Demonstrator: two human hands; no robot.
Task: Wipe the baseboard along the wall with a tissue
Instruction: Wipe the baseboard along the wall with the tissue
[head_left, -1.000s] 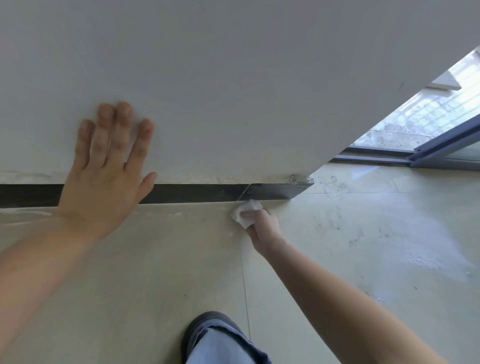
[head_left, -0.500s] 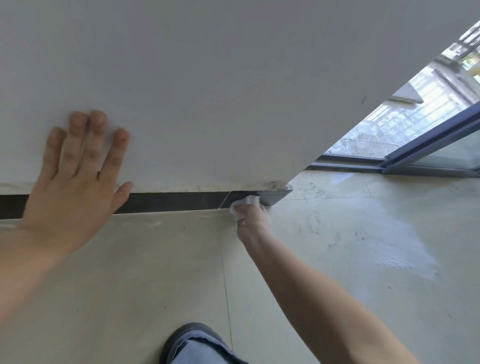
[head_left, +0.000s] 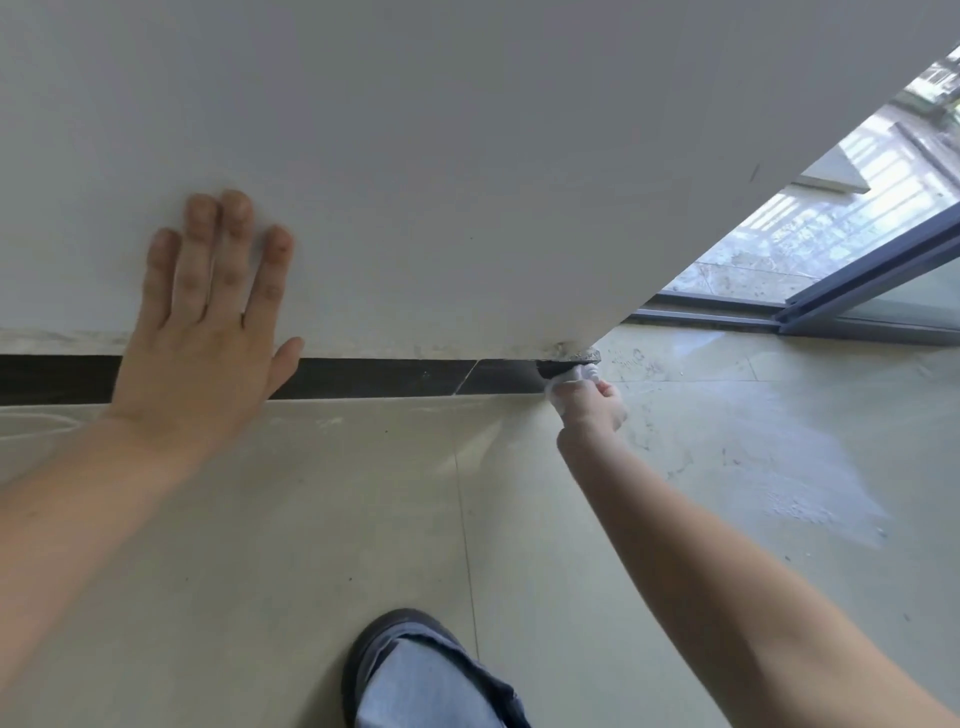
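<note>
Tissue (head_left: 568, 378) sat bunched in the right hand (head_left: 591, 410), whose grip was closed around it, pressing it against the far right end of the dark baseboard (head_left: 374, 378) at the wall (head_left: 467, 156) corner. The strip's long axis ran leftward from there, toward the left hand (head_left: 202, 358), which was spread flat and open-fingered on the wall.

Head-worn, wide-angle, looking forward and down. Close to wall (head_left: 467, 156), tilted toward floor (head_left: 311, 519) at its foot. One view only.
</note>
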